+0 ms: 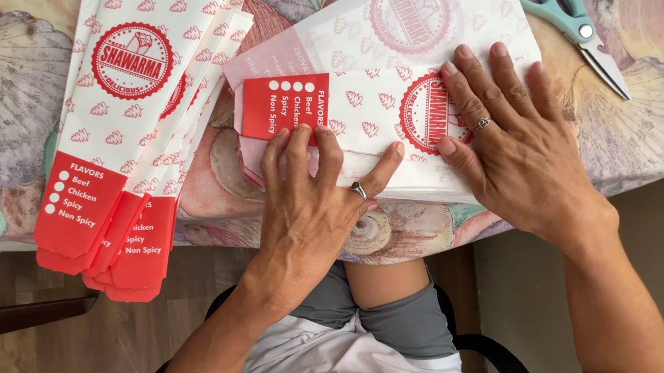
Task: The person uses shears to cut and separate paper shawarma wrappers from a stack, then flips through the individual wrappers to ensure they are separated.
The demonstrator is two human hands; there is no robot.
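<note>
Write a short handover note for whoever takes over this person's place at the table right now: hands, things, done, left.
Left hand: flat, fingers pressing the red end flap of the white-and-red printed paper sheet.
Right hand: flat on the same sheet, holding it down.
Done: a fanned pile of finished white-and-red paper bags lies to the left.
Left: this sheet lies only partly folded, on more sheets below.
Teal-handled scissors lie at the shell-patterned tablecloth's far right.

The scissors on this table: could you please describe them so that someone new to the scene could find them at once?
Start at the table with its shell-patterned cloth and go to its far right corner. Beyond the right hand, which presses flat on a sheet of printed paper, lie the scissors. Their teal handles and bare metal blades set them apart from the red-and-white paper bags.
</note>
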